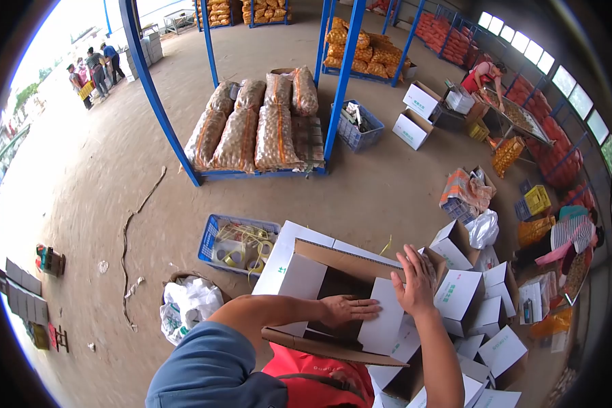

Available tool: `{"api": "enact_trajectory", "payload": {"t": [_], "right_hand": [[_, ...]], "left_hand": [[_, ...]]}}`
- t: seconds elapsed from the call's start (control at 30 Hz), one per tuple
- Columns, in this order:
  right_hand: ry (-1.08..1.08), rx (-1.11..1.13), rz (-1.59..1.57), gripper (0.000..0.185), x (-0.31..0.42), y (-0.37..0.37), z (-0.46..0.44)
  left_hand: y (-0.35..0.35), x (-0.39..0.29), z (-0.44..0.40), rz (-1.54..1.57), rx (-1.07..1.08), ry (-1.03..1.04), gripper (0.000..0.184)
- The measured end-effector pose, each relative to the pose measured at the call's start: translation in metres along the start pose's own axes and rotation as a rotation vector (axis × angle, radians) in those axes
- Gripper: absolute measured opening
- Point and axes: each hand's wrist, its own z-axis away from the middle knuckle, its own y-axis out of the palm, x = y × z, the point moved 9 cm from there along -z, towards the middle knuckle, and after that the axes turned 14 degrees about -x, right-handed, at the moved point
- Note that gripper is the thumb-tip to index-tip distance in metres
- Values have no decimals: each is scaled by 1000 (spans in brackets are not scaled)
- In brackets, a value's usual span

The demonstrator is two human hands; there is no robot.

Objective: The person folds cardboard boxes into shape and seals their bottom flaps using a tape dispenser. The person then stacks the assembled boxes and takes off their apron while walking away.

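Note:
In front of my body is a white cardboard box [290, 280] with its brown long flaps standing up. My left hand [350, 310] lies flat over the box opening, fingers stretched toward a white end flap [383, 318] and touching its edge. My right hand [417, 279] is raised at the box's right end, fingers extended and nothing visible in the grasp. Part of the box's dark inside shows around my left forearm. A red apron [313, 370] covers my front below the box.
Several white boxes [459, 292] are heaped to my right. A blue crate [208, 250] with tape rolls and a white bag [189, 306] stand left. Full mesh sacks [275, 136] lie on a blue-posted rack ahead. Other people [483, 76] work at the right and far left.

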Motion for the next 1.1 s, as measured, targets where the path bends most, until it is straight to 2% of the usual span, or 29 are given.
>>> {"api": "enact_trajectory", "payload": {"t": [0.07, 0.23, 0.33, 0.4, 0.43, 0.5, 0.53, 0.6, 0.63, 0.67, 0.7, 0.73, 0.77, 0.83, 0.9, 0.97, 1.0, 1.07, 1.1], "right_hand": [[49, 187, -8, 46, -7, 27, 12], [59, 275, -11, 48, 11, 20, 38], [45, 293, 47, 47, 14, 21, 43], [168, 472, 58, 44, 7, 39, 59], [158, 476, 58, 44, 12, 44, 70], [-87, 580, 141, 44, 38, 61, 108], [-93, 585, 140, 44, 37, 66, 118], [-76, 515, 84, 42, 33, 73, 123], [-84, 523, 73, 42, 35, 75, 120], [-5, 578, 69, 43, 31, 75, 115], [79, 628, 69, 44, 24, 75, 115], [58, 621, 22, 40, 21, 75, 115], [59, 619, 24, 40, 18, 73, 110], [145, 700, -30, 40, 11, 70, 113], [156, 721, -29, 40, 9, 70, 114], [180, 728, -24, 40, 6, 69, 109], [212, 766, -42, 42, 6, 68, 108], [235, 799, -65, 45, 3, 72, 106], [237, 822, -58, 48, -1, 75, 106]], "left_hand": [[1, 6, 0, -17, 11, -2, 90], [18, 7, 7, -6, 108, -20, 91], [29, 13, 5, -43, 75, -12, 91], [36, 19, 4, -18, 58, -19, 90], [40, 24, 5, 5, 52, -21, 89], [101, 59, 9, 153, -206, -155, 87], [95, 58, 9, 155, -212, -160, 87], [69, 61, 12, 404, -184, -361, 64], [62, 58, 18, 532, -164, -462, 58], [59, 49, 20, 539, -164, -474, 58], [51, 34, 15, 336, -129, -334, 59], [43, 22, 9, 125, -97, -184, 62], [2, 4, 3, 123, -97, -181, 62], [-14, -21, 32, 378, 520, -563, 66], [-30, -67, 51, 900, 390, -229, 67], [-99, -102, 86, 546, 203, -251, 63], [-99, -102, 87, 547, 213, -250, 63], [-86, -87, 102, 297, 421, -328, 64], [-92, -77, 99, 293, 419, -335, 64]]}}
